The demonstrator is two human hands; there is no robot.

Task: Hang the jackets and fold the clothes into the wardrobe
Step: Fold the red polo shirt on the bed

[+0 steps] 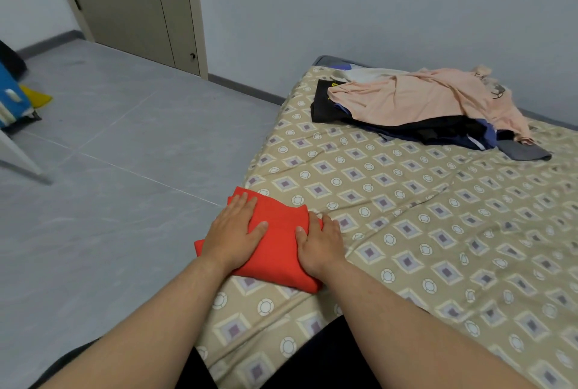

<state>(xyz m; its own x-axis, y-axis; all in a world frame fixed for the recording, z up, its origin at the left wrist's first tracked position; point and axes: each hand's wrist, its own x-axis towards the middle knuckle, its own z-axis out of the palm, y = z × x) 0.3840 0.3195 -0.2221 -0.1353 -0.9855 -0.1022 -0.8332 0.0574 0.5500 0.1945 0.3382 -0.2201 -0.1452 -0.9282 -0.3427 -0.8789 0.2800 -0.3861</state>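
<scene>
Left hand (pixel 234 229) flat on, right hand (pixel 319 243) gripping, folded red garment (pixel 278 245); clothes pile (pixel 416 104) beyond.

**Soft, even light with wide-angle bending at the edges**

The room was fairly bright, lit by diffuse light whose source could not be told. Shadows were faint: thin soft ones lay under the folded red garment (pixel 276 243) and the pile of clothes (pixel 416 107) on the bed (pixel 438 216). The grey floor tiles (pixel 109 138) showed a dull sheen without glare. The lens bowed the door frame (pixel 200 13), and the blue and yellow object (pixel 14 98) at the left edge was blurred.
</scene>
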